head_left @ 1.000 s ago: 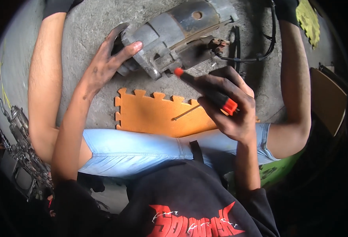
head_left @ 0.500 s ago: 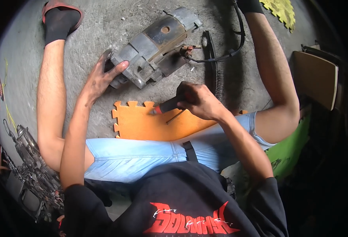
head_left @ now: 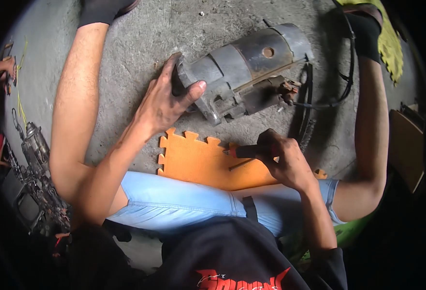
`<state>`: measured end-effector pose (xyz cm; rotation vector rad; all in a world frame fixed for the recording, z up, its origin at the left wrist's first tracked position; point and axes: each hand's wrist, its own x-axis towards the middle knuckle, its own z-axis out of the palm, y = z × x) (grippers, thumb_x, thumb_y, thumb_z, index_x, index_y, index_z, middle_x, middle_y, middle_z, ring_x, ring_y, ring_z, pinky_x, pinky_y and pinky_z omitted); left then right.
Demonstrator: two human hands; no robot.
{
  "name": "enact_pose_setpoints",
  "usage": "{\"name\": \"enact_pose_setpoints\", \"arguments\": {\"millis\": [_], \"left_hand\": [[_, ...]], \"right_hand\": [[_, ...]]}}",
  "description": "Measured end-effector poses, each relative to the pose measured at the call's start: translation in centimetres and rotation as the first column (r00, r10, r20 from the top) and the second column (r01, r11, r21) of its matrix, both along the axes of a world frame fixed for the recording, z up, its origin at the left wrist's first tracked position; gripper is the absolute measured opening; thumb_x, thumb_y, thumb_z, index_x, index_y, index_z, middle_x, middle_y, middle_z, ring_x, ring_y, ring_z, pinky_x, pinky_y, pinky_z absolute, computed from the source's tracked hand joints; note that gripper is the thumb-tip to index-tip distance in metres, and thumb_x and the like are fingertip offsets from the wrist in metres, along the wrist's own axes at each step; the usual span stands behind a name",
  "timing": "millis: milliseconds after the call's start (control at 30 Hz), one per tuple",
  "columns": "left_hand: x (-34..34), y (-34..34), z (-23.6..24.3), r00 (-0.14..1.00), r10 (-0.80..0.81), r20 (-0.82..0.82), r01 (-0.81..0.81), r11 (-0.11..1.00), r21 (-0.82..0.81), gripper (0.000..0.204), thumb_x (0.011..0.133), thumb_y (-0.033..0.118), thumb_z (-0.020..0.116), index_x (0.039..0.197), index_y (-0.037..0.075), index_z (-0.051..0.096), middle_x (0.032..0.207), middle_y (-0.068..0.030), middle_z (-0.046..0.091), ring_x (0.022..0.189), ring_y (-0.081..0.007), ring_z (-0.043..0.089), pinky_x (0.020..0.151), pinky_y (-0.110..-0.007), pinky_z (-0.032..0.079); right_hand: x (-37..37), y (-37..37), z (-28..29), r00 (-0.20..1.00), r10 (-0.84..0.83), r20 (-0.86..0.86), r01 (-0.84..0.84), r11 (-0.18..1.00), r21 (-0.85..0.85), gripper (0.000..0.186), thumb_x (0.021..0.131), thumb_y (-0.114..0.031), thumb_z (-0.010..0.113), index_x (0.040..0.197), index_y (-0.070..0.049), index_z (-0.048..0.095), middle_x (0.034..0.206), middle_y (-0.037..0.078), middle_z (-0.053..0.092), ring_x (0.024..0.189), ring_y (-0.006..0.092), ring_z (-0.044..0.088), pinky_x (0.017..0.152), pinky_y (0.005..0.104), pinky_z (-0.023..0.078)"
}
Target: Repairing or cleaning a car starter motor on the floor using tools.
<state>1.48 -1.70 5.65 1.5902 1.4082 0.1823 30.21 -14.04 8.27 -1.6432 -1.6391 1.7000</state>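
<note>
A grey, dirty starter motor point(head_left: 262, 54) lies slantwise on the concrete floor, its smaller dark cylinder point(head_left: 263, 96) along the near side. My left hand point(head_left: 167, 99) grips its left end, thumb over the near edge of the housing and fingers around the far side. The hidden face of that end cannot be seen. My right hand point(head_left: 288, 159) is closed around a black-handled tool point(head_left: 247, 151) with a red band, held above an orange foam mat point(head_left: 193, 157) and pointing left. A thin dark rod point(head_left: 240, 165) shows just below the tool; whether it is held is unclear.
A black cable point(head_left: 341, 100) curves from the motor's right side toward the far edge. Greasy metal parts point(head_left: 36, 159) are heaped at the left. A yellow mat point(head_left: 391, 48) lies far right, a brown board point(head_left: 406, 150) at the right. My legs spread around the work.
The whole view has shifted, so everything sits further right and lower. The motor lies at a flatter angle, with my left hand still on its end. My right hand keeps the tool.
</note>
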Motion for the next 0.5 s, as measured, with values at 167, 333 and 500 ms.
{"name": "enact_pose_setpoints", "arguments": {"millis": [167,333,500], "left_hand": [[-0.4,-0.2,-0.8,1.0,-0.019,0.015,0.016,0.988,0.151,0.104,0.087,0.063,0.064,0.144,-0.017,0.03,0.122,-0.0433,0.056,0.116,-0.0517,0.06,0.102,-0.052,0.048],[0.5,-0.1,-0.6,0.999,-0.006,0.034,0.002,0.991,0.136,0.105,0.085,0.061,0.068,0.143,-0.017,0.03,0.111,-0.0411,0.062,0.105,-0.052,0.065,0.094,-0.05,0.054],[0.3,-0.2,-0.2,1.0,-0.001,0.006,0.001,0.992,0.128,0.103,0.087,0.058,0.069,0.142,-0.019,0.03,0.108,-0.0425,0.063,0.104,-0.0523,0.066,0.093,-0.05,0.055]], "right_hand": [[0.4,0.4,-0.8,0.996,0.036,0.08,-0.031,0.998,-0.055,0.018,0.08,0.002,0.071,0.095,0.003,0.062,0.081,0.017,0.06,0.071,0.0351,0.061,0.064,0.0383,0.048],[0.6,0.5,-0.8,0.994,0.032,0.101,-0.027,0.999,-0.045,0.017,0.08,0.002,0.071,0.094,0.002,0.062,0.081,0.017,0.06,0.07,0.0368,0.06,0.064,0.0397,0.048],[0.1,0.9,-0.4,0.99,0.063,0.125,-0.052,0.994,-0.094,0.023,0.08,0.0,0.072,0.098,0.002,0.057,0.09,0.022,0.06,0.086,0.0442,0.061,0.072,0.0474,0.049]]}}
